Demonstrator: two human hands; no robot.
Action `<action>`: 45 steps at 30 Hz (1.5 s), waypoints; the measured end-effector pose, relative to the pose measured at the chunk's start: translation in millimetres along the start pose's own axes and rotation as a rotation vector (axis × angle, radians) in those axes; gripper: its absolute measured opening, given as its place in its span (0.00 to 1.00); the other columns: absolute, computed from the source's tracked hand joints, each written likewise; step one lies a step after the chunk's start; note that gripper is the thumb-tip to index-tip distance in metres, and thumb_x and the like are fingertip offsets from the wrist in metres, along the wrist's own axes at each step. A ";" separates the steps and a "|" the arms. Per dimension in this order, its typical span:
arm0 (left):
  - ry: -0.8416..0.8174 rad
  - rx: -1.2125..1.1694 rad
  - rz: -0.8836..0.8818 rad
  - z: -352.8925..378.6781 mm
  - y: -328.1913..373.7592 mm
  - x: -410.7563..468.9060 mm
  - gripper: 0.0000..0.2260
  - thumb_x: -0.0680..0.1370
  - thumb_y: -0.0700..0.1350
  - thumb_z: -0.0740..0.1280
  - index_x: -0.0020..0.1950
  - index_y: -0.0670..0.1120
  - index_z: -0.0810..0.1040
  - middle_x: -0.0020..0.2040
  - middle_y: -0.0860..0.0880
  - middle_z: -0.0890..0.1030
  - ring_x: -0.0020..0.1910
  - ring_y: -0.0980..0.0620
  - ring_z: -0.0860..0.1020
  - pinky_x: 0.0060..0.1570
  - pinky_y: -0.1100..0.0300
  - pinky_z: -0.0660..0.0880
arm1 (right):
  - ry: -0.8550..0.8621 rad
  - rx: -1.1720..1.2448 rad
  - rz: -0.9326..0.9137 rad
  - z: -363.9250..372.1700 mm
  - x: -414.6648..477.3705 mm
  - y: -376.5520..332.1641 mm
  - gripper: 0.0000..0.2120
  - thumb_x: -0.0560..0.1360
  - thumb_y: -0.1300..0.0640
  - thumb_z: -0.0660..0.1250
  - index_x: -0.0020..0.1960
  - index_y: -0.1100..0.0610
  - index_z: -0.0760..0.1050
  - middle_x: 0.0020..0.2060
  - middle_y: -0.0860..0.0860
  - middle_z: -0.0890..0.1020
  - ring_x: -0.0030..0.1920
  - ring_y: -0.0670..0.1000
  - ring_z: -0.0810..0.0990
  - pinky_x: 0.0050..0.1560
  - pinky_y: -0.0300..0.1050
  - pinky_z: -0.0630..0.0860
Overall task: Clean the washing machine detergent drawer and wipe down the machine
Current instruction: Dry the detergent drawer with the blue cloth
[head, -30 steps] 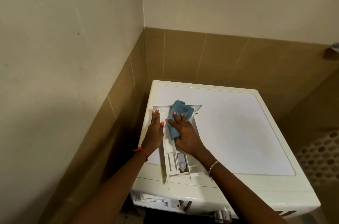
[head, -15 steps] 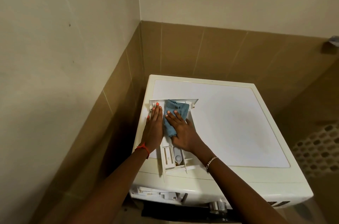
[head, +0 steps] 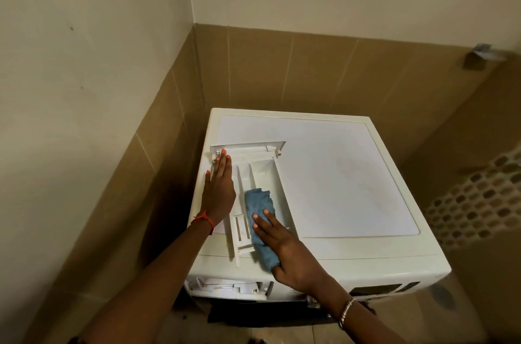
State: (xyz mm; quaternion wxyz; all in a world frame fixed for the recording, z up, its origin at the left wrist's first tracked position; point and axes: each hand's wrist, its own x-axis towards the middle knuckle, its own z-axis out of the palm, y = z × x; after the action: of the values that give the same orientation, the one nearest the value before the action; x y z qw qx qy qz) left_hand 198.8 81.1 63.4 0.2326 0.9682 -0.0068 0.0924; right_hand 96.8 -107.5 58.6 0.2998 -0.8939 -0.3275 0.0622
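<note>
Tiled corner; white washing machine (head: 338, 180) top is carrying the detergent drawer (head: 265, 171) along its left edge. Left hand (head: 220, 188) is lying flat on the drawer's left side, fingers straight and together. Right hand (head: 290, 253) is pressing blue cloth (head: 259, 202) into the drawer's near end, fingers straight, slightly spread.

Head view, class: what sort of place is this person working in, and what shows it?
Probably a home laundry or utility room. A white washing machine stands in a brown-tiled corner, its white plastic detergent drawer lies on the top, and the right hand presses a blue cloth into it.
</note>
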 end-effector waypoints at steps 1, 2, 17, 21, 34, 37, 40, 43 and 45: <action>-0.002 0.005 0.000 -0.1 0.3 0.0 0.26 0.78 0.32 0.53 0.76 0.41 0.51 0.77 0.45 0.47 0.76 0.46 0.47 0.73 0.48 0.50 | 0.003 -0.022 -0.008 1.3 -3.8 0.6 0.32 0.75 0.49 0.53 0.75 0.60 0.53 0.75 0.51 0.53 0.76 0.48 0.42 0.74 0.39 0.45; -0.004 0.012 -0.001 -0.2 0.1 0.0 0.27 0.78 0.31 0.53 0.76 0.41 0.51 0.77 0.45 0.47 0.76 0.46 0.47 0.73 0.49 0.50 | 0.000 -0.040 -0.015 0.8 -7.0 -0.7 0.31 0.75 0.48 0.53 0.75 0.59 0.53 0.75 0.50 0.52 0.76 0.48 0.42 0.74 0.40 0.46; -0.027 -0.004 0.025 -1.3 -4.1 -0.1 0.28 0.77 0.29 0.52 0.76 0.41 0.49 0.77 0.44 0.46 0.76 0.46 0.46 0.73 0.50 0.51 | 0.562 1.124 0.640 -122.4 47.7 -18.6 0.04 0.69 0.64 0.62 0.42 0.59 0.74 0.37 0.56 0.80 0.37 0.52 0.78 0.32 0.40 0.71; -0.036 -0.005 0.023 -0.9 -3.5 1.1 0.29 0.76 0.29 0.51 0.76 0.41 0.48 0.77 0.45 0.44 0.76 0.47 0.44 0.73 0.51 0.50 | 0.467 0.616 0.322 -130.3 80.9 -19.9 0.11 0.71 0.59 0.59 0.48 0.53 0.78 0.31 0.54 0.82 0.29 0.41 0.75 0.35 0.35 0.73; -0.027 0.034 0.004 0.0 0.2 0.8 0.28 0.77 0.30 0.52 0.76 0.42 0.47 0.77 0.44 0.43 0.76 0.47 0.44 0.73 0.52 0.51 | -0.223 -0.740 0.119 -34.8 105.2 27.3 0.28 0.70 0.54 0.51 0.61 0.68 0.75 0.58 0.64 0.79 0.61 0.61 0.76 0.71 0.57 0.60; -0.031 0.035 0.004 0.4 -0.8 1.1 0.29 0.77 0.30 0.52 0.76 0.42 0.47 0.77 0.45 0.43 0.76 0.47 0.43 0.74 0.53 0.51 | -0.254 -0.705 0.126 -29.8 106.1 29.3 0.28 0.72 0.54 0.49 0.63 0.71 0.72 0.59 0.65 0.77 0.64 0.62 0.74 0.66 0.58 0.68; -0.031 0.013 0.013 1.1 -1.0 0.6 0.29 0.77 0.29 0.52 0.76 0.42 0.47 0.77 0.45 0.43 0.76 0.47 0.43 0.74 0.53 0.51 | -0.212 -0.638 0.150 -28.6 107.7 32.8 0.28 0.72 0.56 0.51 0.65 0.73 0.68 0.60 0.67 0.76 0.64 0.65 0.72 0.66 0.58 0.68; -0.014 0.011 0.019 1.7 -1.4 1.3 0.28 0.77 0.29 0.53 0.76 0.41 0.49 0.77 0.44 0.45 0.76 0.46 0.45 0.74 0.53 0.53 | -0.228 -0.587 0.151 -33.8 109.7 26.8 0.26 0.76 0.61 0.54 0.70 0.74 0.57 0.66 0.68 0.69 0.68 0.66 0.66 0.74 0.54 0.56; -0.002 0.007 0.013 3.5 -1.1 1.6 0.28 0.77 0.29 0.53 0.75 0.40 0.49 0.77 0.44 0.46 0.76 0.47 0.46 0.74 0.52 0.55 | -0.230 -0.605 0.172 -39.7 111.1 17.3 0.24 0.78 0.61 0.56 0.70 0.72 0.59 0.64 0.66 0.71 0.66 0.64 0.67 0.73 0.51 0.54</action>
State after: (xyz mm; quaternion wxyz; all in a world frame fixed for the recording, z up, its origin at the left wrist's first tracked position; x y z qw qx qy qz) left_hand 201.1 80.5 60.2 0.2284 0.9690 -0.0130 0.0931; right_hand 204.9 -68.4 90.3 -0.0244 -0.9539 -0.2861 0.0875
